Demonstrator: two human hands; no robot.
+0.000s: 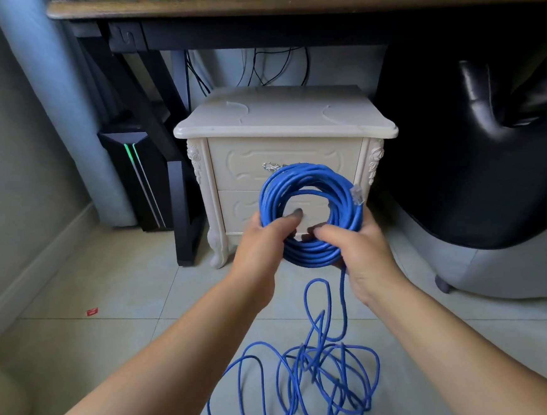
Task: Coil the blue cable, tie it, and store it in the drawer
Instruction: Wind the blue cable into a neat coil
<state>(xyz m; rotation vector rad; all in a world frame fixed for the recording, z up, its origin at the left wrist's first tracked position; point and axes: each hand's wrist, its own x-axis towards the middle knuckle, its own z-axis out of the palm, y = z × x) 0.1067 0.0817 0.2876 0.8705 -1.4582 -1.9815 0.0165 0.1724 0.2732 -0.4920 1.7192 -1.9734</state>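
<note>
A coil of blue cable is held upright in front of a cream nightstand. My left hand grips the coil's lower left side, thumb through the ring. My right hand grips its lower right side. A clear plug sticks up at the coil's right edge. From under my right hand the loose cable drops to the floor tiles and lies in tangled loops. Both nightstand drawers are shut; the top drawer shows a metal handle just above the coil.
A dark wooden desk spans the back, with a black leg frame beside the nightstand. A computer tower with a green light stands left. A black chair fills the right side. A red scrap lies on the tiles.
</note>
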